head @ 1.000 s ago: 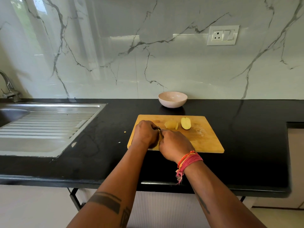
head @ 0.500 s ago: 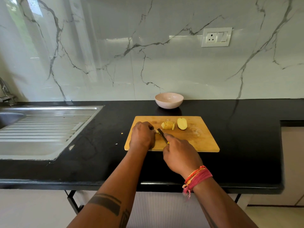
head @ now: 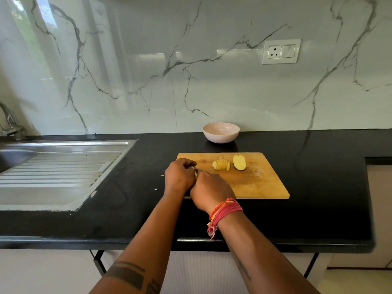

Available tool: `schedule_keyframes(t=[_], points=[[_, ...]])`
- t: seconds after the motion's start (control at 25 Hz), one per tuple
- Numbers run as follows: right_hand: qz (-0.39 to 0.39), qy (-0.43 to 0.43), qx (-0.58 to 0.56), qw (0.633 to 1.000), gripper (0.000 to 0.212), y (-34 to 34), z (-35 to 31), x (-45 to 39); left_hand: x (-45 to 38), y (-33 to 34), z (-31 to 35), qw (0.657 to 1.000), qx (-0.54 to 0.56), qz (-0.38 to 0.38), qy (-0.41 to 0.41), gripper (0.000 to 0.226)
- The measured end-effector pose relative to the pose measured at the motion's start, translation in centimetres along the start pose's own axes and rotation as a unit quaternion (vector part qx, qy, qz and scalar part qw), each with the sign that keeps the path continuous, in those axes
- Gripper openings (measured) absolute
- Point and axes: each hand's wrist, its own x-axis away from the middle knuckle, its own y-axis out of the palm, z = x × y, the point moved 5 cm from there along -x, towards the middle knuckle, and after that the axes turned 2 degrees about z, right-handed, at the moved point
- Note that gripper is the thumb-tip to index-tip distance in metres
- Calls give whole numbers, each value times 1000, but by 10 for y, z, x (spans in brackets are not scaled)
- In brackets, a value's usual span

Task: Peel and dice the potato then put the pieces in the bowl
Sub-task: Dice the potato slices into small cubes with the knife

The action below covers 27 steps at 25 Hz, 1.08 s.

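Observation:
A wooden cutting board [head: 254, 187] lies on the black counter. On its far part sit a peeled potato half cut into slices [head: 220, 165] and a whole peeled half [head: 239, 162], flat side up. My left hand [head: 179, 177] is curled over the board's left end, pressing down on a potato piece that it hides almost fully. My right hand [head: 210, 190] is pressed against it, closed around a knife; only a sliver of the knife [head: 195, 172] shows between the hands. A pale pink bowl [head: 221, 132] stands behind the board, with nothing in it.
A steel sink with its drainboard [head: 63, 166] and a tap [head: 10, 122] is to the left. Small potato scraps [head: 162, 175] lie on the counter left of the board. A wall socket [head: 281, 51] is set in the marble backsplash. The counter drops off at the right.
Half a second ago my right hand had drawn back with the blade showing; now it is forward against my left hand and the blade is hidden. The view shifted slightly.

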Motion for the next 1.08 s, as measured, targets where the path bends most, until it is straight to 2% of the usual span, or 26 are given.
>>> schedule_keyframes(t=[0.12,0.2,0.28,0.36,0.44,0.48,0.56,0.6,0.72,0.8,0.88,1.0,1.08], points=[[22,-4,-12,1000,56,-10,9,5,0,-2,-2,1000,21,10,-10,23],[21,0,-23,1000,56,-17,24,8,5,3,5,1000,-4,2,21,24],[21,19,-102,994,52,-23,37,10,10,9,15,997,-26,8,66,25],[8,33,-208,978,49,-22,47,9,14,9,21,997,-16,28,67,28],[-11,42,-306,951,47,-18,50,8,9,7,20,998,58,28,9,29],[-16,47,-337,940,46,-17,51,7,4,9,17,989,139,6,-41,27],[-22,55,-362,930,45,-16,52,4,3,15,16,948,281,-55,-139,17],[-24,58,-369,927,45,-17,52,4,2,15,15,942,292,-62,-155,16],[-20,62,-356,932,44,-17,54,3,-2,12,11,968,218,-20,-123,18],[-11,59,-326,944,44,-18,56,2,-2,8,17,997,72,4,-16,27],[-4,52,-294,954,46,-19,58,0,2,11,25,997,-45,4,69,33],[15,54,-269,962,49,-23,63,-4,-2,15,27,991,-93,-13,98,34],[34,57,-269,961,49,-28,68,-7,-2,13,30,984,-126,21,123,32]])
